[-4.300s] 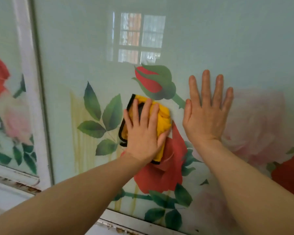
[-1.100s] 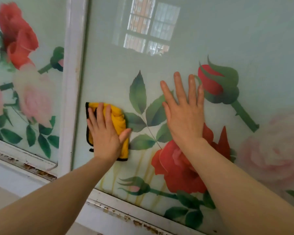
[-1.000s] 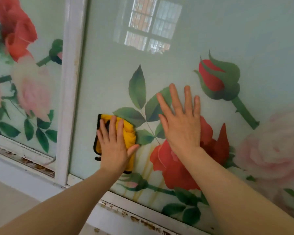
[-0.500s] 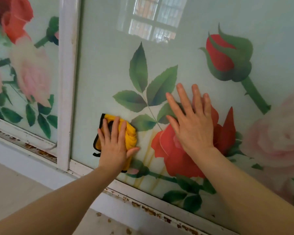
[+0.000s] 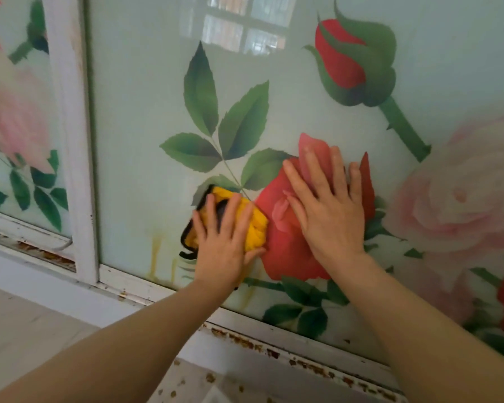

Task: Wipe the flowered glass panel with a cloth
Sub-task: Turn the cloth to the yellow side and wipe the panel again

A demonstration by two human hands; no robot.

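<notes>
The flowered glass panel [image 5: 146, 106] fills the view, pale green with printed red and pink roses and green leaves. A yellow cloth with a black edge [image 5: 256, 225] lies against the glass low down, beside the big red rose. My left hand [image 5: 223, 245] presses flat on the cloth with straight, spread fingers. My right hand [image 5: 326, 207] rests flat on the glass over the red rose, fingers straight, just right of the cloth. Yellowish drip stains [image 5: 155, 257] run down the glass left of the cloth.
A white frame post [image 5: 73, 141] separates this panel from another flowered pane [image 5: 15, 117] on the left. A white bottom rail with rust spots [image 5: 274, 338] runs under the glass. A pale ledge [image 5: 26, 330] lies below.
My left hand has slid the cloth to the right along the lower glass, up against the red rose. My right hand has stayed flat on the rose. The view has come closer.
</notes>
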